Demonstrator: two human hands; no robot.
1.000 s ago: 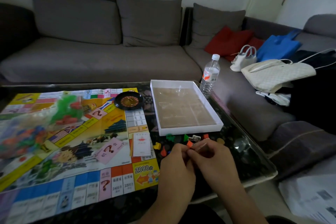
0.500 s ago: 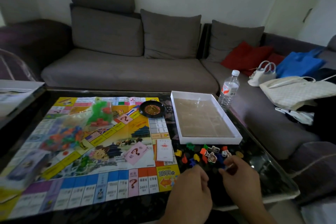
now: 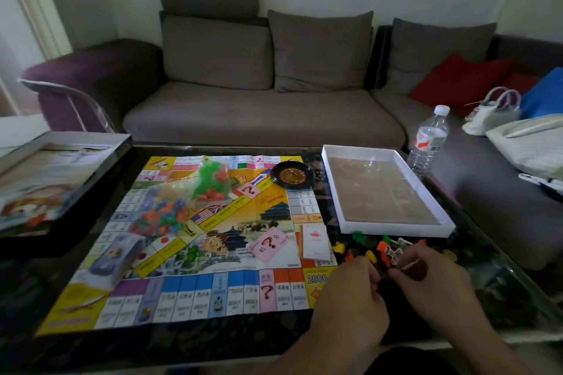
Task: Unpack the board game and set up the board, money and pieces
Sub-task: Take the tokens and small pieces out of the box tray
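The game board (image 3: 213, 240) lies unfolded on the dark glass table. On it rest a bag of green and red houses (image 3: 213, 179), a bag of orange and blue pieces (image 3: 161, 218), a wrapped money bundle (image 3: 117, 256), a black roulette wheel (image 3: 292, 175), a pink card stack (image 3: 271, 243) and a white card stack (image 3: 315, 242). Small coloured pawns (image 3: 373, 251) are scattered just right of the board. My left hand (image 3: 350, 298) sits curled beside them, fingertips hidden. My right hand (image 3: 435, 280) pinches a thin clear wrapper (image 3: 408, 265).
The white box tray (image 3: 426, 216) stands behind the pawns, near the table's right edge. The box lid (image 3: 51, 179) lies at the far left. A water bottle (image 3: 429, 143) and handbags (image 3: 493, 113) are on the grey sofa (image 3: 259, 116).
Both hands have dropped from chest height to the table by the pawns. More pawns lie loose on the glass. The view has swung left, showing the box lid.
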